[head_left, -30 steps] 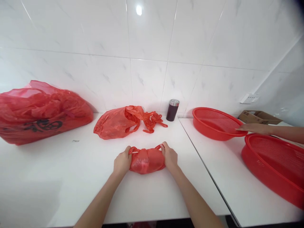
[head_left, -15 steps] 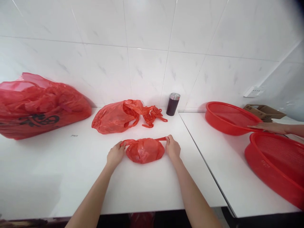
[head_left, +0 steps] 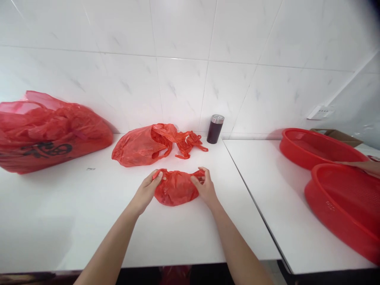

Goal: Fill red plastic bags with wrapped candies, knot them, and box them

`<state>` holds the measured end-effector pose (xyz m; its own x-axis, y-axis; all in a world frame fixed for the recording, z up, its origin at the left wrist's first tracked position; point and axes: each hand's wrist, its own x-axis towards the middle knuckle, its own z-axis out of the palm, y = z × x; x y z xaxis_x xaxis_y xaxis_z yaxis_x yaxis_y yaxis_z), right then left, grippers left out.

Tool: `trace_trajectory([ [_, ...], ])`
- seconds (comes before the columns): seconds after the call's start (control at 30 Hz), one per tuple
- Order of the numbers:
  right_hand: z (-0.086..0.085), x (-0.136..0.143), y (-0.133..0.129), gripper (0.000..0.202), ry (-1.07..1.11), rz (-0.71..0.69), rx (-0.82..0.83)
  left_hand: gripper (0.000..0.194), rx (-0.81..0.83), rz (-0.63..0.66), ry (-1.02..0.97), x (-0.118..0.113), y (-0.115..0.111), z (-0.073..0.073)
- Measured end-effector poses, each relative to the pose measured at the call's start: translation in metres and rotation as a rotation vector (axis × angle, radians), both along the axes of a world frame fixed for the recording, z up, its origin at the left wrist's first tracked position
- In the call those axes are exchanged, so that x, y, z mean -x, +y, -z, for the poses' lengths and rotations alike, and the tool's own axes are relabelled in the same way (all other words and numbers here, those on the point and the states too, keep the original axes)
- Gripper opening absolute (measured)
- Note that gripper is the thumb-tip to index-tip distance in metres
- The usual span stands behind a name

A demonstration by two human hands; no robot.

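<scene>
A small, filled red plastic bag (head_left: 176, 190) rests on the white table (head_left: 166, 237) between my two hands. My left hand (head_left: 147, 190) pinches the bag's upper left edge, thumb on top. At the bag's upper right, my right hand (head_left: 205, 187) has its thumb and fingers around the gathered plastic. Just behind lies a larger red bag (head_left: 135, 146) on its side, its opening facing right, with crumpled red plastic (head_left: 191, 144) beside it.
A big, full red bag (head_left: 56, 130) with black print stands at the left. A dark tumbler (head_left: 215, 130) is near the wall. On the right are two red round baskets (head_left: 335, 209), another person's hand (head_left: 360, 166), a cardboard box (head_left: 341, 137) and a wall socket (head_left: 321, 112).
Both hands have moved inward onto the small bag, and the plastic strips stretched out to its sides are now drawn in. The rear basket and the other person's hand have shifted right.
</scene>
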<state>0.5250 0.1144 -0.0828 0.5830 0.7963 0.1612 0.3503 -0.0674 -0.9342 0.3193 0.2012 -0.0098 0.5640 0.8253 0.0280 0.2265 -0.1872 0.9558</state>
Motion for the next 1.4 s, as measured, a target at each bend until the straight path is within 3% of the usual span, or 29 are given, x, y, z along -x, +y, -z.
trace_trajectory([
  [0.07,0.001,0.004,-0.001,0.049,-0.03,-0.062,0.037,0.044,-0.111,-0.036,0.089,-0.008,-0.005,0.01],
  [0.17,0.004,0.005,-0.001,0.029,-0.061,-0.111,0.041,0.044,-0.182,-0.03,0.193,-0.013,-0.008,0.024],
  [0.33,0.0,0.004,-0.002,0.015,-0.029,-0.151,-0.033,0.042,-0.345,-0.109,0.338,-0.018,-0.002,0.036],
  [0.47,-0.006,0.008,-0.002,0.009,-0.012,-0.196,-0.094,0.044,-0.495,-0.153,0.332,-0.027,0.009,0.042],
  [0.6,-0.003,0.005,0.0,0.01,0.017,-0.188,-0.154,0.046,-0.518,-0.121,0.278,-0.032,0.011,0.048],
  [0.93,0.002,-0.01,0.004,0.009,-0.029,0.038,-0.102,0.055,-0.232,-0.267,0.117,-0.021,0.005,0.046],
  [1.13,0.009,-0.017,0.004,0.007,-0.08,0.063,-0.036,0.053,-0.005,-0.37,-0.036,-0.018,0.022,0.066],
  [1.27,0.015,-0.021,0.005,0.011,-0.076,0.075,-0.002,0.053,0.139,-0.366,-0.092,-0.012,0.037,0.071],
  [1.4,0.015,-0.023,0.007,0.011,-0.008,0.095,-0.002,0.059,0.287,-0.336,-0.187,-0.001,0.04,0.065],
])
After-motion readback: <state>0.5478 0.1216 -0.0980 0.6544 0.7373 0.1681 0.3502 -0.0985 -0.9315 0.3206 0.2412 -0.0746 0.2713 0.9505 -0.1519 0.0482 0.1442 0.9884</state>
